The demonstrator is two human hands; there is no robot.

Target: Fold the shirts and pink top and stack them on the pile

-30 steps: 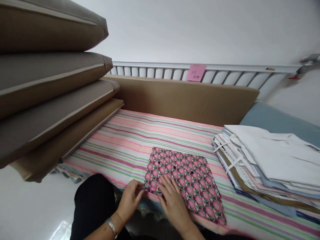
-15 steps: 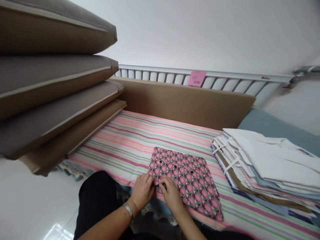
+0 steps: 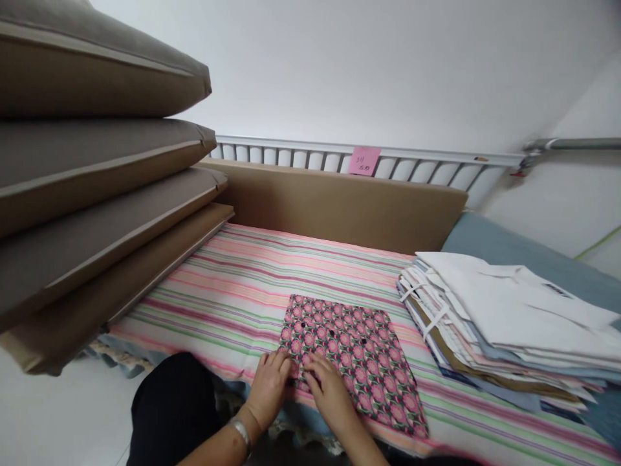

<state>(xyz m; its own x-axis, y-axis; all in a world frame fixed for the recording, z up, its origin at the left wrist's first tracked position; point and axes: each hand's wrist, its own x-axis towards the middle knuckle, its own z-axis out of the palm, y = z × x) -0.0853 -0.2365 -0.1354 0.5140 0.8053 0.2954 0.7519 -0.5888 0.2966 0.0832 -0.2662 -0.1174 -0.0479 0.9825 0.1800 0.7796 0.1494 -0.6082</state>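
Observation:
A folded garment (image 3: 350, 349) with a pink and dark-green flower pattern lies flat on striped cloth in front of me. Several dark buttons (image 3: 332, 334) show on its face. Over its near left corner my left hand (image 3: 270, 380) rests with fingers laid on the fabric; a silver bangle (image 3: 241, 432) circles that wrist. My right hand (image 3: 330, 388) touches the garment's near edge just to the right, thumb and fingers apart. Neither hand is visibly pinching the fabric now, though the fingertips' undersides are hidden.
The striped bed cover (image 3: 233, 272) runs beneath everything. On the right is a stack of folded clothes (image 3: 504, 310) with a white shirt on top. Thick cushions (image 3: 111, 194) are piled at left. A brown padded board (image 3: 334, 204) stands against a radiator with a pink note (image 3: 364, 160).
My fingers have eased from a pinch at the garment's near edge and lie flatter on it. The camera has shifted slightly, so the scene sits lower and further left.

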